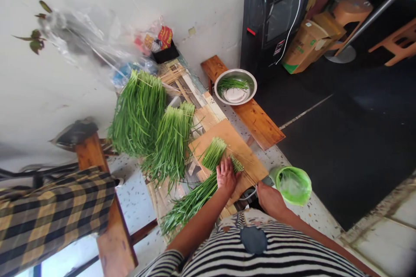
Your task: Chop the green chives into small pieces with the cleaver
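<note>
A wooden cutting board lies on the table with a small bunch of cut green chives on it. More chives lie lengthwise, their leaves trailing off the board toward me. My left hand holds these down, its fingers laid over the stalks near their trimmed ends. At the board's right corner my right hand is closed in a pinch on a thin bamboo skewer, which points toward the stalks. Farther left are skewered chive bundles and a smaller stack.
Loose bamboo skewers lie at the table's far end. A metal bowl with chives stands on a wooden bench. Right of the board is a green lined bin. Farther off stand a black heater-like cabinet and a cardboard box.
</note>
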`<action>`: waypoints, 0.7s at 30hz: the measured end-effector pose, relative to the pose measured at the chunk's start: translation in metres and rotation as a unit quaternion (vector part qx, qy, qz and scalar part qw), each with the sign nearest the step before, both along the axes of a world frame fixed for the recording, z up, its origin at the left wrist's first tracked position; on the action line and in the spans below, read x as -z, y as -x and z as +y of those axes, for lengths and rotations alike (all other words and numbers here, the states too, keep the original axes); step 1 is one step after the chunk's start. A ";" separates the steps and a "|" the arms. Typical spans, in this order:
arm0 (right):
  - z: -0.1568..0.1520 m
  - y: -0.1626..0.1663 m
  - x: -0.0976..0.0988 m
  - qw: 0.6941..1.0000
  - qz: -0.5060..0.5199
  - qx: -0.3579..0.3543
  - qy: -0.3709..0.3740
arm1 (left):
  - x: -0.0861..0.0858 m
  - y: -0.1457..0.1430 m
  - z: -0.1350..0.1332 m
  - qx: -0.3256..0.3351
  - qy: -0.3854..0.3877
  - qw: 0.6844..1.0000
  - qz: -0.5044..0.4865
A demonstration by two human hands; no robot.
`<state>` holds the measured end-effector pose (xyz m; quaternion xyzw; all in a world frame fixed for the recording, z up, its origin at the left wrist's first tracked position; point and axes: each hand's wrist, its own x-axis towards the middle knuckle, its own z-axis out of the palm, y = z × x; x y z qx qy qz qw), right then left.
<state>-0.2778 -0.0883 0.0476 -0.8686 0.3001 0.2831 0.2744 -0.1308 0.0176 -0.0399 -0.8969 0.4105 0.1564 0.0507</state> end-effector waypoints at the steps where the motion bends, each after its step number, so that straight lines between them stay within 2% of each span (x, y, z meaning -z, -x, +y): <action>1: -0.001 0.000 0.000 1.000 0.000 -0.001 -0.001 | 0.000 0.000 0.000 0.000 0.001 1.000 -0.002; 6: -0.009 -0.009 0.001 1.000 0.007 -0.008 -0.002 | 0.004 0.002 0.000 -0.002 0.000 1.000 -0.014; 10: -0.009 -0.023 0.014 1.000 0.007 -0.009 0.006 | 0.006 0.005 -0.003 -0.005 -0.001 1.000 -0.024; 16: -0.008 -0.022 0.040 0.999 -0.019 0.011 0.036 | -0.016 0.001 -0.004 0.009 0.002 1.000 -0.010; 21: -0.018 -0.012 0.047 0.996 -0.065 0.023 0.048 | -0.028 0.002 0.014 -0.011 0.041 0.998 -0.036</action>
